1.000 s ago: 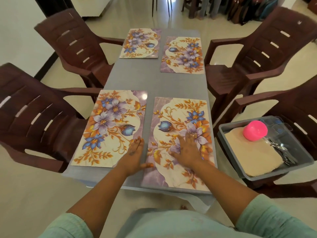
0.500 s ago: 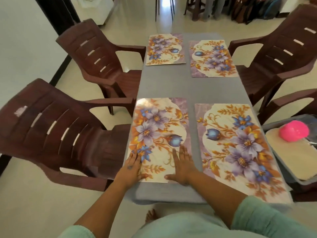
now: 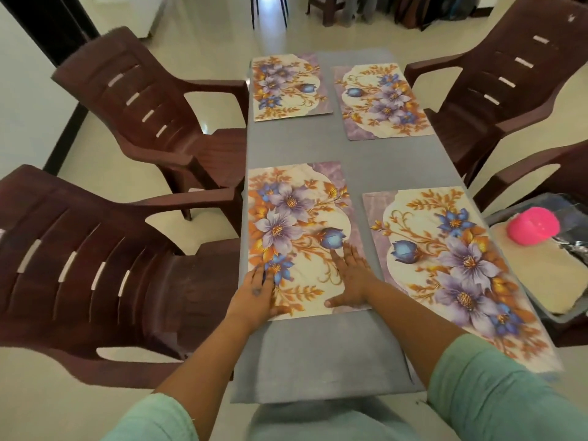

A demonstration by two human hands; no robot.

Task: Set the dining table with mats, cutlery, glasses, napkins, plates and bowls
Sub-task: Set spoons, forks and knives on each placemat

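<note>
A long grey table [image 3: 375,160] is seen running away from the camera, flanked by dark brown plastic chairs: two on the left [image 3: 95,268] [image 3: 149,109] and one at the upper right [image 3: 509,81], with part of another at the right edge. Four rectangular mats are laid flat on it, each printed with purple and blue flowers, orange leaves and gold scrolls on a cream panel with a mauve marbled corner. The near-right mat [image 3: 451,268] is angled slightly and its near corner reaches the table's right edge. The near-left mat [image 3: 299,237] is set along the left edge. The far-left mat [image 3: 288,87] and the far-right mat [image 3: 383,100] are placed side by side at the far end, apart from each other.

At the right, a grey tray [image 3: 553,316] is seen on a chair seat; a beige cloth [image 3: 547,281], a pink bowl [image 3: 533,226] turned upside down and some metal cutlery [image 3: 572,246] are held in it, the cutlery blurred.

No writing or brand mark can be read on anything.

The left hand [image 3: 254,297] is laid flat on the near-left corner of the near-left mat, fingers straight, thumb along its near edge. The right hand [image 3: 351,281] is pressed flat on the same mat's near-right part, fingers extended and together, thumb spread toward the left. Nothing is gripped by either hand. Pale green sleeves [image 3: 496,396] are visible on both arms.
</note>
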